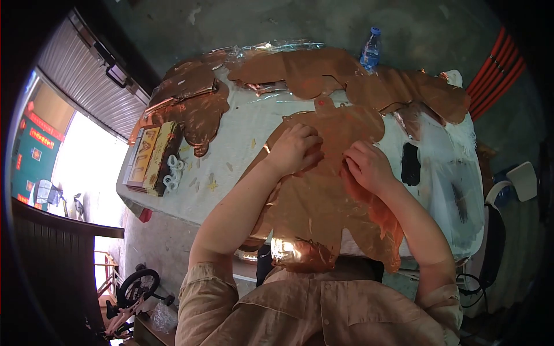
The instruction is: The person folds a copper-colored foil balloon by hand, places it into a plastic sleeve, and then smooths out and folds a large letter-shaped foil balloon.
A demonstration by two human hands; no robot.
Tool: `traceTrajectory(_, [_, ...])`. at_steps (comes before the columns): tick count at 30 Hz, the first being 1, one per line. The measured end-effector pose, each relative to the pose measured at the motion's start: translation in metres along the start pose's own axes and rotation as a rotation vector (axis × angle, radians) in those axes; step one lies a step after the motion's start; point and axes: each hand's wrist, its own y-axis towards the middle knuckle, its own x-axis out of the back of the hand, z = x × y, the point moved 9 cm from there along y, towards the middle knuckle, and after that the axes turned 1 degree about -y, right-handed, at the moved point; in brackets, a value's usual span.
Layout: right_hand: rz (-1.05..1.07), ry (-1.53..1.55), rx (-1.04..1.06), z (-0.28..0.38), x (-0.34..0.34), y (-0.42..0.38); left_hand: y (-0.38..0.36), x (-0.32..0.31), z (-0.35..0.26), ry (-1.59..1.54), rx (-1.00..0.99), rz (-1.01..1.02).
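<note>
A flat, shiny brown foil balloon with lobed edges lies in front of me. Its lower end hangs over the table's near edge towards my lap. My left hand rests on its upper middle, with fingers curled down and pinching the foil. My right hand is closed at its right side, where thinner orange foil hangs in folds beneath the palm. The exact grip of both sets of fingertips is partly hidden. A small red mark shows on the tab at the top.
More brown foil shapes line the table's far side. At left are a box lettered FALL, white rings and small yellow pieces. A water bottle, a black patch and clear plastic are at right.
</note>
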Motion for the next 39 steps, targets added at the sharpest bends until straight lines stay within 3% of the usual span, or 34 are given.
traceTrajectory(4, [-0.033, -0.060, 0.054, 0.023, -0.003, 0.003, 0.000, 0.001, -0.001, -0.001, 0.006, -0.011])
traceTrajectory(7, [0.068, -0.036, 0.016, 0.024, -0.029, 0.000, 0.001, 0.001, 0.000, 0.000, 0.018, -0.005])
traceTrajectory(9, [0.314, -0.156, -0.047, 0.019, -0.050, -0.005, 0.000, 0.001, 0.001, -0.019, 0.010, 0.000])
traceTrajectory(19, [0.351, -0.227, -0.047, 0.016, -0.060, -0.006, 0.004, 0.031, 0.017, -0.193, 0.058, -0.060])
traceTrajectory(22, [0.375, -0.221, -0.051, 0.016, -0.061, -0.008, -0.001, 0.060, 0.046, -0.044, 0.255, -0.030])
traceTrajectory(24, [0.400, -0.220, -0.070, 0.016, -0.059, -0.006, -0.016, 0.072, 0.065, 0.104, 0.499, 0.206])
traceTrajectory(25, [0.410, -0.211, -0.054, 0.016, -0.063, -0.008, -0.024, 0.084, 0.057, 0.105, 0.520, 0.206])
traceTrajectory(27, [0.358, -0.198, -0.057, 0.013, -0.061, -0.007, -0.038, 0.086, 0.035, 0.146, 0.470, 0.400])
traceTrajectory(28, [0.358, -0.192, -0.053, 0.015, -0.060, -0.006, -0.050, 0.084, 0.029, 0.149, 0.476, 0.403])
traceTrajectory(30, [0.379, -0.218, -0.067, 0.015, -0.059, -0.006, -0.070, 0.080, -0.010, -0.168, 0.273, 0.259])
traceTrajectory(39, [0.418, -0.238, -0.096, 0.013, -0.061, -0.006, -0.110, 0.077, -0.041, -0.128, 0.176, 0.191])
